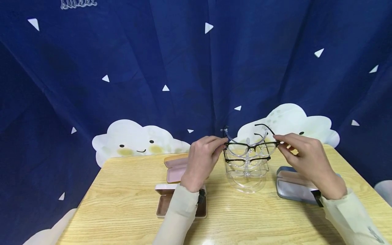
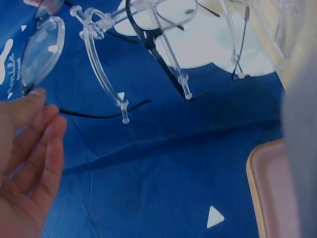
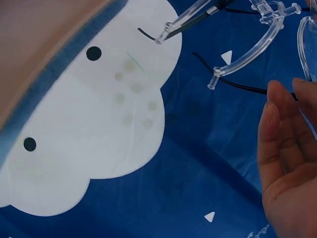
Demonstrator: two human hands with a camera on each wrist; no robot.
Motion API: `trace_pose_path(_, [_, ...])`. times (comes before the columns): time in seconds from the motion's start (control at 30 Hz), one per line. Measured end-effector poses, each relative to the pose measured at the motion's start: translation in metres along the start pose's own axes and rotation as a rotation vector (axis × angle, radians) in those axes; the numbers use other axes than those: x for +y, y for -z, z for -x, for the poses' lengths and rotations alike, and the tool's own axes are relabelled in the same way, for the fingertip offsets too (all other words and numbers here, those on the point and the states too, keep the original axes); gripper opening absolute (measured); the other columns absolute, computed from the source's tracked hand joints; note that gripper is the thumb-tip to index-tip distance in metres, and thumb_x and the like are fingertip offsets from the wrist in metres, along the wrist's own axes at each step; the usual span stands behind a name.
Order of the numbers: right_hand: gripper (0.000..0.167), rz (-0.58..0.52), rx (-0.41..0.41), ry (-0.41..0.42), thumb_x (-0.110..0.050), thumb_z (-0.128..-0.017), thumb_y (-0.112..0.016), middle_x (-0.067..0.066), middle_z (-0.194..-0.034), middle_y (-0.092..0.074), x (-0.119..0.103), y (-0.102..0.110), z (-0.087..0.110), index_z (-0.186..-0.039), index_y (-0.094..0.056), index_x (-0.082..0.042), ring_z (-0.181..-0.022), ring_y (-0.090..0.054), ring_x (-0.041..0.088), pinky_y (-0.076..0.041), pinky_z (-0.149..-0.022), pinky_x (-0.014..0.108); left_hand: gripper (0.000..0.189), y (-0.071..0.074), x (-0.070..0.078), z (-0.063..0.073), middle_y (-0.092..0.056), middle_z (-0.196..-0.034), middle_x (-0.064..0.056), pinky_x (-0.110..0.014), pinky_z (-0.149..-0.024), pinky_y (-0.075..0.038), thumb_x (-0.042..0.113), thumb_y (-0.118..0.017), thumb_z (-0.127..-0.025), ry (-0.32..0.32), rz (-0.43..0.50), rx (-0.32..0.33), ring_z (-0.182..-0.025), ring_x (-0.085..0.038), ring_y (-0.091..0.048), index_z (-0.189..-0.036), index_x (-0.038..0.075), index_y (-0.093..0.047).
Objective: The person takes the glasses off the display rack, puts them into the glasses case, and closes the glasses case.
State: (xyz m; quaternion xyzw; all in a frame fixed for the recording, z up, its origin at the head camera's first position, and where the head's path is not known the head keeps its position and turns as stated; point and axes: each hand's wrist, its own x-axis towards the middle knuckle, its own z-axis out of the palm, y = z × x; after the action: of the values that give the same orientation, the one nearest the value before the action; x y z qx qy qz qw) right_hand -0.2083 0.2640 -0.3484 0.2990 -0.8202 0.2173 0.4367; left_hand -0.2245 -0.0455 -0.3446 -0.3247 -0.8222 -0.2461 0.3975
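A pair of black-rimmed eyeglasses [image 1: 251, 147] is held level between both hands, its lenses toward me and its temples pointing away. My left hand [image 1: 200, 161] pinches the frame's left end between thumb and fingers. At the other end, my right hand [image 1: 309, 160] pinches near the hinge; the right wrist view shows the black temple [image 3: 242, 88] running out from those fingertips. The glasses overlap the top arms of a clear plastic display stand [image 1: 246, 189]. Lower on that stand sit black half-rimmed glasses [image 1: 235, 160] and thin-rimmed glasses [image 1: 240, 173].
On the wooden table [image 1: 122, 197], an open white case [image 1: 160, 207] with brown lining and an open orange case [image 1: 176, 173] with pink lining lie by my left arm. An open blue-grey case [image 1: 294, 190] lies under my right wrist. A blue curtain [image 1: 183, 51] hangs behind.
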Motion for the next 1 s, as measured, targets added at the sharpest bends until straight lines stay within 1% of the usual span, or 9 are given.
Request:
trace_pose_path(0.07, [0.027,0.011,-0.001,0.023,0.005,-0.076,-0.076,0.004,-0.084,-0.078,-0.002,0.001,0.000,-0.100,-0.080,-0.008,-0.062,-0.056,-0.003,-0.045,-0.057,0.009,0.017,0.003,-0.001,0.001,-0.082,-0.097,0.003,-0.027,-0.078,-0.062,0.012,-0.079,-0.092,-0.029,-0.004,0.007,-0.089,-0.012,-0.076,-0.108,0.014,-0.083])
trace_pose_path(0.17, [0.015,0.017,0.004,0.056,-0.008,-0.090,-0.067,0.004,-0.084,-0.078,-0.007,0.003,-0.002,-0.097,-0.079,-0.007,-0.063,-0.057,0.000,-0.046,-0.055,0.011,0.017,0.007,-0.003,0.003,-0.082,-0.098,0.003,-0.026,-0.079,-0.062,0.011,-0.078,-0.093,-0.062,-0.009,0.023,-0.089,-0.012,-0.076,-0.109,0.013,-0.083])
trace_pose_path(0.3, [0.035,0.028,0.037,0.089,-0.028,-0.103,-0.052,0.002,-0.083,-0.078,-0.013,0.006,-0.006,-0.096,-0.079,-0.007,-0.065,-0.059,0.000,-0.046,-0.054,0.013,0.016,0.011,-0.004,0.003,-0.082,-0.099,0.002,-0.025,-0.080,-0.062,0.011,-0.076,-0.095,-0.096,-0.017,0.045,-0.088,-0.013,-0.076,-0.110,0.011,-0.082])
trace_pose_path(0.37, [0.042,0.035,0.058,0.101,-0.033,-0.106,-0.050,0.002,-0.082,-0.078,-0.015,0.007,-0.008,-0.094,-0.079,-0.007,-0.065,-0.059,0.001,-0.045,-0.054,0.014,0.016,0.012,-0.004,0.003,-0.081,-0.099,0.002,-0.023,-0.081,-0.062,0.010,-0.076,-0.095,-0.122,-0.024,0.050,-0.088,-0.012,-0.075,-0.110,0.011,-0.082])
trace_pose_path(0.47, [0.045,0.037,0.079,0.115,-0.036,-0.108,-0.051,0.002,-0.081,-0.078,-0.018,0.009,-0.009,-0.092,-0.080,-0.006,-0.066,-0.062,0.004,-0.045,-0.056,0.014,0.017,0.013,-0.004,0.003,-0.081,-0.097,0.002,-0.022,-0.080,-0.061,0.008,-0.075,-0.095,-0.162,-0.042,0.057,-0.087,-0.012,-0.075,-0.110,0.011,-0.082])
trace_pose_path(0.67, [0.045,0.030,0.100,0.138,-0.035,-0.109,-0.052,0.003,-0.082,-0.079,-0.022,0.009,-0.009,-0.091,-0.081,-0.005,-0.071,-0.068,0.013,-0.047,-0.075,0.005,0.016,0.017,-0.004,0.007,-0.081,-0.092,0.002,-0.021,-0.079,-0.061,0.006,-0.073,-0.096,-0.219,-0.057,0.078,-0.084,-0.011,-0.074,-0.109,0.010,-0.081])
trace_pose_path(0.8, [0.046,0.043,0.120,0.151,-0.035,-0.109,-0.052,0.004,-0.080,-0.078,-0.024,0.010,-0.009,-0.090,-0.080,-0.004,-0.071,-0.069,0.014,-0.045,-0.082,0.001,0.015,0.020,-0.004,0.008,-0.080,-0.091,0.002,-0.022,-0.079,-0.061,0.005,-0.071,-0.097,-0.266,-0.048,0.100,-0.084,-0.011,-0.074,-0.108,0.008,-0.081])
trace_pose_path(0.87, [0.047,0.053,0.129,0.158,-0.036,-0.109,-0.051,0.004,-0.078,-0.078,-0.025,0.011,-0.009,-0.089,-0.080,-0.004,-0.070,-0.070,0.014,-0.046,-0.084,0.001,0.015,0.021,-0.004,0.008,-0.080,-0.091,0.002,-0.022,-0.079,-0.061,0.004,-0.070,-0.097,-0.282,-0.040,0.109,-0.084,-0.011,-0.074,-0.107,0.008,-0.080])
trace_pose_path(1.0, [0.049,0.090,0.128,0.171,-0.037,-0.109,-0.050,0.004,-0.077,-0.078,-0.029,0.015,-0.010,-0.089,-0.080,-0.005,-0.070,-0.072,0.015,-0.051,-0.077,0.008,0.015,0.022,-0.004,0.008,-0.080,-0.090,0.001,-0.022,-0.080,-0.062,0.003,-0.069,-0.098,-0.292,-0.032,0.123,-0.084,-0.011,-0.074,-0.107,0.007,-0.080])
